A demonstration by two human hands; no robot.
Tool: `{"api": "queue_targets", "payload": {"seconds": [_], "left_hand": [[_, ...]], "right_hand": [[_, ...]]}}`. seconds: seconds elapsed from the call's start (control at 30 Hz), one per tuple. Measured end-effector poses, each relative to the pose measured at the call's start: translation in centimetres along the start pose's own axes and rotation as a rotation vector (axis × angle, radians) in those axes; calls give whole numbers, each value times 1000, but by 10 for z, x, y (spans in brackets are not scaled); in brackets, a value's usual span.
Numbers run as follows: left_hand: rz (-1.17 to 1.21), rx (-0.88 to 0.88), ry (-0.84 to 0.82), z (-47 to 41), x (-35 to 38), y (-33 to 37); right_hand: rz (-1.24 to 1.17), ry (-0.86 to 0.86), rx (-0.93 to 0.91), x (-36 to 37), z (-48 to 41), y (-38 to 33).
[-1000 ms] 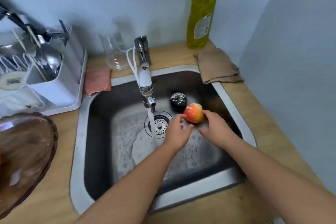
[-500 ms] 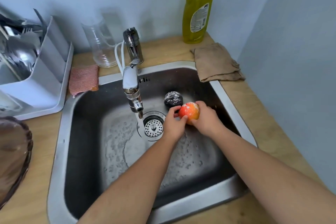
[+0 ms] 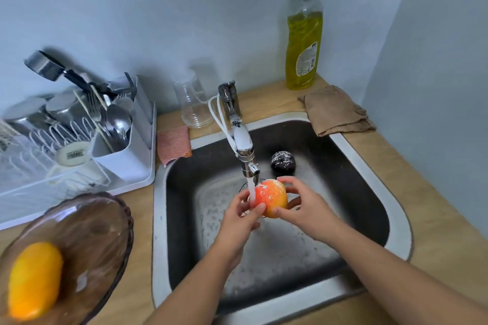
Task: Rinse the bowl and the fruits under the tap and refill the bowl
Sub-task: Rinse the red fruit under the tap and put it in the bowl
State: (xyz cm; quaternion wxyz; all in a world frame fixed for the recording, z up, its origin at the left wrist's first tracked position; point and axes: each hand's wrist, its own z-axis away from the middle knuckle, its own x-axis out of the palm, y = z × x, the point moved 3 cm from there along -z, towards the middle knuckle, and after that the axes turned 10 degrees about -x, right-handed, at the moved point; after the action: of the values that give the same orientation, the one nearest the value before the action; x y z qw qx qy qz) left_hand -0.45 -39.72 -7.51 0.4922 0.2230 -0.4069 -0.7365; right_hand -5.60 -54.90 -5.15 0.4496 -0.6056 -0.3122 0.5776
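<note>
At the far left, on the wooden bench [image 3: 435, 245], a brown tinted glass bowl [image 3: 105, 219] sits tilted toward the camera with one yellow-orange oblong fruit [image 3: 34, 280] lying inside it. It seems parked beside the basin so that rinsed fruit can go straight back in; whether that fruit is already rinsed cannot be told. Behind it stands a white dish rack [image 3: 124, 163] holding spoons and steel cups, then a pink woven cloth [image 3: 174, 144] at the basin's edge and a clear upturned glass jar [image 3: 194, 103] against the wall.

In the middle, the chrome tap with a white filter body [image 3: 241, 137] runs a steady stream into the stainless steel sink [image 3: 158, 219]. The left hand [image 3: 237, 221] is cupped under the stream with its fingers curled against the lower left side of a red-and-yellow round fruit [image 3: 272, 198], while the right hand [image 3: 303, 208] grips the same fruit from the right, thumb beneath and fingers over the top. Both hands clasp it directly in the water, likely so it can be turned and rubbed; white specks cling to its skin. I judge the rinsing of this fruit to be under way, not finished.

Just beyond, a dark round fruit flecked with white [image 3: 283, 162] rests on the sink floor, apparently awaiting its turn. Further right, a tan folded rag [image 3: 335, 111] drapes over the sink's corner, and a tall bottle of yellow dish liquid with a green cap [image 3: 303, 42] stands by the wall.
</note>
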Motion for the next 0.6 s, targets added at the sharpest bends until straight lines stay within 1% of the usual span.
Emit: {"api": "queue_targets", "payload": {"seconds": [0.13,0.3,0.4,0.47,0.53,0.6], "left_hand": [[42,-7,-69,4,-16,3],[110,2,-98,3,-27,4],[184,-32,-172,0,-31,3],[236,-52,-202,2,-29,6],[194,-17,-169,4,-25,10],[18,76,-94,8,-23,17]], "right_hand": [[15,-81,-50,12,-6,-10],[-109,-110,-79,22,-5,-13],[-159,-81,-96,27,-8,-13],[-111,-60,-143,30,-11,-12],[-36,-50,-165,31,-13,-11],[-66,-50,-139,31,-14,-12]]}}
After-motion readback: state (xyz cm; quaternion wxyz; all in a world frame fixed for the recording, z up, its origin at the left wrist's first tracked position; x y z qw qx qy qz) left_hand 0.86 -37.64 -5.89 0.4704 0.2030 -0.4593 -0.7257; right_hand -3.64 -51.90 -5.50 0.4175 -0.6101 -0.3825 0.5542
